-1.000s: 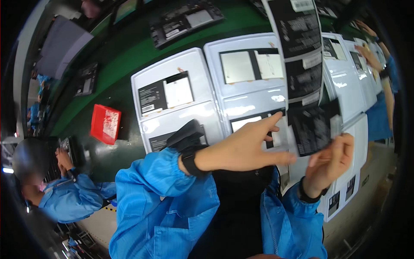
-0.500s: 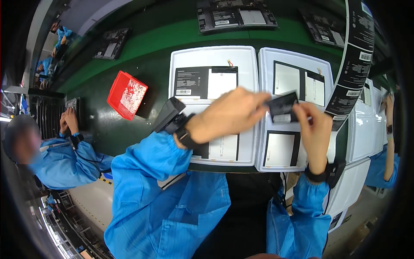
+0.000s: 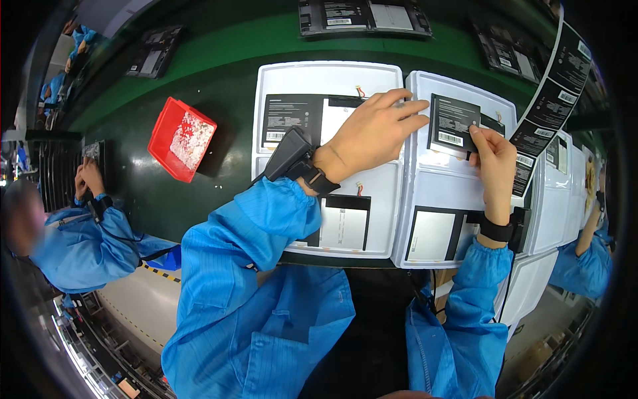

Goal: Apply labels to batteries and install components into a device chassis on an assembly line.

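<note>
A black printed label [image 3: 454, 121] lies over the upper flat battery in the right white tray [image 3: 438, 183]. Thumb and fingers of my right hand [image 3: 495, 156] pinch the label at its right edge. Just left of it, my left hand [image 3: 375, 133] hovers over the trays' adjoining rims, fingers apart and apparently holding nothing. Below my right hand sits a silver-and-black battery [image 3: 432, 234] without a black label. In the left white tray [image 3: 325, 76], the upper battery [image 3: 289, 120] bears a black label; the lower one [image 3: 344, 223] is partly hidden by my left sleeve.
A long strip of black labels [image 3: 555, 83] curves along the right side. A red bin [image 3: 163, 139] with white scraps stands at left. Open device shells [image 3: 364, 16] line the green far surface. More white trays [image 3: 558, 179] stack at right. Co-workers sit at both sides.
The label, tilted and between both hands before, now lies over the upper right battery. My left hand has let go and opened; my right hand has moved slightly up.
</note>
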Demonstrator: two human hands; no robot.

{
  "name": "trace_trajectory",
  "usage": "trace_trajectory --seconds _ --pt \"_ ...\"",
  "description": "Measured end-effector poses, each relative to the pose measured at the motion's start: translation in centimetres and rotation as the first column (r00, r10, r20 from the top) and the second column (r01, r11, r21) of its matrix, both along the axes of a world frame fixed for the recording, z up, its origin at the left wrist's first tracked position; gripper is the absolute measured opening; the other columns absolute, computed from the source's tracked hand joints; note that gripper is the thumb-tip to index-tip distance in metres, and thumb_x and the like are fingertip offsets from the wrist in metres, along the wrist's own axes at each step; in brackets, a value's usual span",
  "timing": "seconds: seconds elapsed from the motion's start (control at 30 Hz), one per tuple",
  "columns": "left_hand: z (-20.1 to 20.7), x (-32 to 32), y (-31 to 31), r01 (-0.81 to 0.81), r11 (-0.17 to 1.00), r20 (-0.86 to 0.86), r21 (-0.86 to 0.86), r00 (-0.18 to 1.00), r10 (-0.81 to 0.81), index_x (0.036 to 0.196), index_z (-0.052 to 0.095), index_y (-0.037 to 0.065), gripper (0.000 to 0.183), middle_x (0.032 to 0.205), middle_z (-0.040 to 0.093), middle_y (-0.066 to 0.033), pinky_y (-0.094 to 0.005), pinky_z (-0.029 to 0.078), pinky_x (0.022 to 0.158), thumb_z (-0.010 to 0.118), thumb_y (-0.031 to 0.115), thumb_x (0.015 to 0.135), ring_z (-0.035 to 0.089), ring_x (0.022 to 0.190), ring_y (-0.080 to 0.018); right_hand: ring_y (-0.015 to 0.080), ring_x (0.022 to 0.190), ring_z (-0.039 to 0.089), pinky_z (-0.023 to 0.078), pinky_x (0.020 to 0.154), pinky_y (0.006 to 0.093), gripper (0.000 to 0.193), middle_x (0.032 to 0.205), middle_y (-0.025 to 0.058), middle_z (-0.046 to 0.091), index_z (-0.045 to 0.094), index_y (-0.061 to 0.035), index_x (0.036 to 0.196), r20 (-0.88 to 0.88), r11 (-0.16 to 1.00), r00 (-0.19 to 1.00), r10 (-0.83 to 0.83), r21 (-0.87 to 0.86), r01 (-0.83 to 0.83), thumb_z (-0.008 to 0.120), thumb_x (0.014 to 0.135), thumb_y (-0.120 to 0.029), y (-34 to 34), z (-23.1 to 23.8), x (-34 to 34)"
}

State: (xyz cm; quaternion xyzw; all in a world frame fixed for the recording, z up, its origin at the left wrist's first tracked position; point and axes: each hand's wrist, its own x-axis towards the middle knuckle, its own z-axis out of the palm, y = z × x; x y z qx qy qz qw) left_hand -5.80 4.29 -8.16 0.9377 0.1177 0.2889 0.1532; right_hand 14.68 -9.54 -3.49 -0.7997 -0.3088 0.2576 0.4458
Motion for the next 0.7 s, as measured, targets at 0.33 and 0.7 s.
trace_trajectory --seconds 0.33,0.7 --pt "0.1 0.1 -0.3 -0.011 1.000 -0.006 -0.015 1.000 0.011 0.116 0.067 0.006 0.037 0.134 0.061 -0.0058 -0.0430 0.049 0.100 0.062 -0.004 0.080 0.052 0.126 -0.0308 0.0042 0.048 0.050 0.034 0.046 0.0188 0.028 0.065 0.0027 0.065 0.073 0.0067 0.097 0.023 0.999 0.999 0.028 0.038 -0.029 0.069 0.095 -0.022 0.1 -0.5 -0.1" --pt "0.9 0.5 -0.7 -0.014 0.997 -0.070 0.074 0.997 0.020 0.121 0.069 0.017 0.052 0.132 0.059 -0.0089 -0.0446 0.048 0.102 0.067 -0.005 0.074 0.050 0.129 -0.0339 0.0067 0.049 0.056 0.037 0.046 0.0200 0.031 0.065 0.0060 0.068 0.073 0.0079 0.102 0.140 0.998 0.989 0.054 0.006 -0.056 0.071 0.093 -0.022 -0.1 -1.0 0.2"
